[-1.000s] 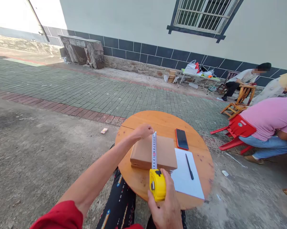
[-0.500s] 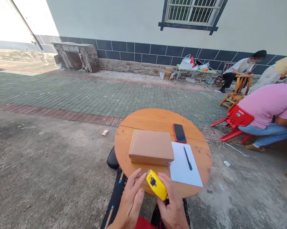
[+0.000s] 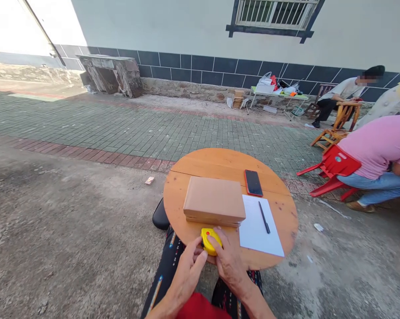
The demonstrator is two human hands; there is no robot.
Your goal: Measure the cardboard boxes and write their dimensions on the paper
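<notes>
A yellow tape measure (image 3: pixel 209 239) rests at the near edge of the round wooden table (image 3: pixel 220 166), its tape drawn in. My right hand (image 3: pixel 229 261) is wrapped round it from the right, fingers on top. My left hand (image 3: pixel 186 272) pinches at its left side, thumb and fingers closed against the case. Just beyond lies a flat brown cardboard box (image 3: pixel 214 205). To the right of the box is a white sheet of paper (image 3: pixel 258 228) with a black pen (image 3: pixel 264 217) on it, and a red-cased phone (image 3: pixel 253 182) lies behind the paper.
A person in a pink shirt sits on a red plastic chair (image 3: pixel 333 168) at the right. Another person sits by a wooden chair (image 3: pixel 336 128) and a small cluttered table (image 3: pixel 276 95) against the wall. A dark stool (image 3: pixel 160 215) shows under the table's left side.
The tape, stretched over the box a second ago, has run back into its case. My left hand came off the box's far edge to the case, which now sits low at the table's near edge.
</notes>
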